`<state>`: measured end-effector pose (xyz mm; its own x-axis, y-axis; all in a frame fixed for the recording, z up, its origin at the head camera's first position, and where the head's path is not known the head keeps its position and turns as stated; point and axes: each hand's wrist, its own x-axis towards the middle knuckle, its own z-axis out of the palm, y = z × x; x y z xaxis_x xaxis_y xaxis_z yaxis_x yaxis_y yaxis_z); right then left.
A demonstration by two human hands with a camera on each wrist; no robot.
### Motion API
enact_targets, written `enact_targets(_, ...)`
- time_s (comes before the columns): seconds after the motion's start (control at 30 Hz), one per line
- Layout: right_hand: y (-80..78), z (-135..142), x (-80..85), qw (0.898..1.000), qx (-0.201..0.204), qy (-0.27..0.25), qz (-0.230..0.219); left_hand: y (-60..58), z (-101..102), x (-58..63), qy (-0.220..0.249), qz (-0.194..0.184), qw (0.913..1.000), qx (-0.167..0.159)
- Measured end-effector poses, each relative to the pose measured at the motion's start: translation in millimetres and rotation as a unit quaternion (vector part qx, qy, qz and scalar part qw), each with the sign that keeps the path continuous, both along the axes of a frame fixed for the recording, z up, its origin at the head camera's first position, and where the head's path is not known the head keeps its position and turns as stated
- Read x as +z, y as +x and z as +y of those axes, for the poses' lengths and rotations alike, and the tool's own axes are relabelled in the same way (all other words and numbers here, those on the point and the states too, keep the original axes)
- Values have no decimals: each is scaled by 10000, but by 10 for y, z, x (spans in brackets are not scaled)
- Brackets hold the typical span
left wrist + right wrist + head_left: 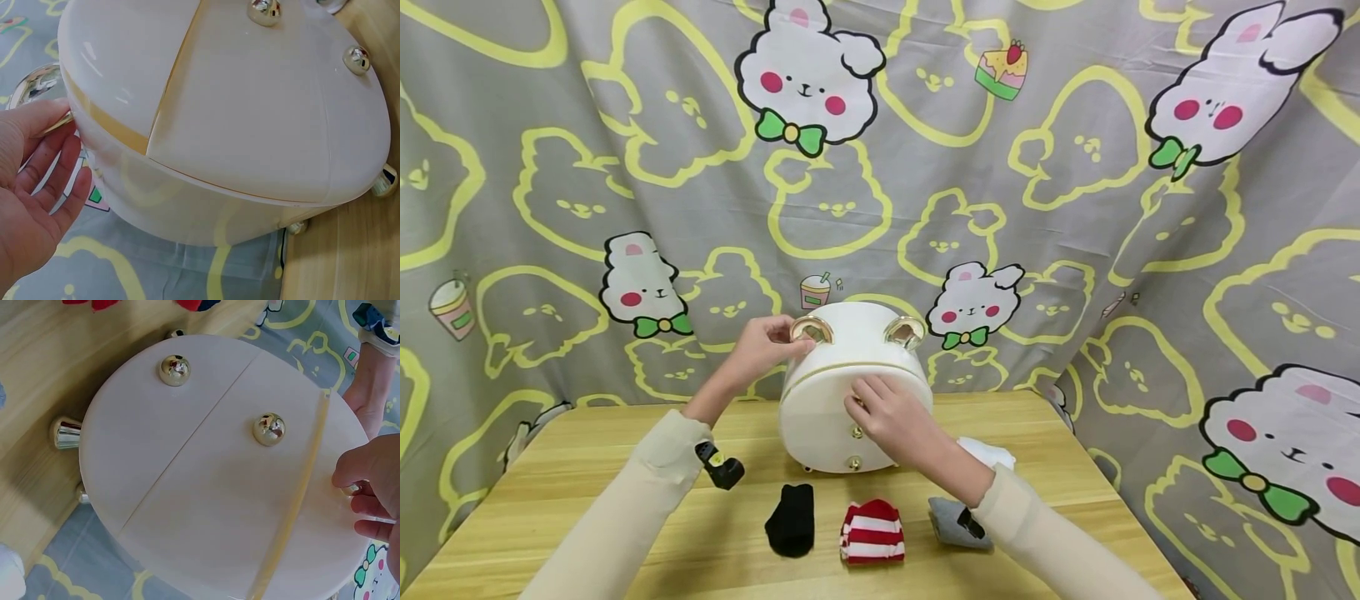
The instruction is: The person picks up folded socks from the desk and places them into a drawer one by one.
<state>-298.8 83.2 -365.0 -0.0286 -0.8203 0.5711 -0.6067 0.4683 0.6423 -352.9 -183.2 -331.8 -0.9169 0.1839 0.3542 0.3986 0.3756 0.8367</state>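
Observation:
A white rounded storage box [820, 417] with gold ears and small gold feet stands at the back of the wooden table. My left hand [760, 348] pinches its left gold ear [812, 327] between thumb and fingers. At the front, my right hand [895, 418] grips the uppermost gold knob [350, 489], mostly covered by the fingers. Two lower gold knobs show uncovered, the middle one [269, 429] and the bottom one [174, 370]. A gold band and a thin seam divide the box's front.
Before the box lie a black sock [792, 521], a folded red-and-white striped sock [872, 533] and a grey folded cloth item [957, 525], partly behind the right wrist's camera. A white cloth item [988, 452] lies right of the box. A patterned curtain [850, 217] hangs close behind.

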Motion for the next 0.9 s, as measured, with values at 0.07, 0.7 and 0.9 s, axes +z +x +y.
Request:
enact_targets(0.07,21,9,1,10000,57,-11,54,2,-4,0,4,-1,10000,-37)
enact_targets(0.7,313,108,8,9997,194,54,154,-30,-30,60,-516,0,9986,115)
enact_targets(0.9,406,130,13,9996,252,59,100,-44,-45,66,-591,24,9982,80)
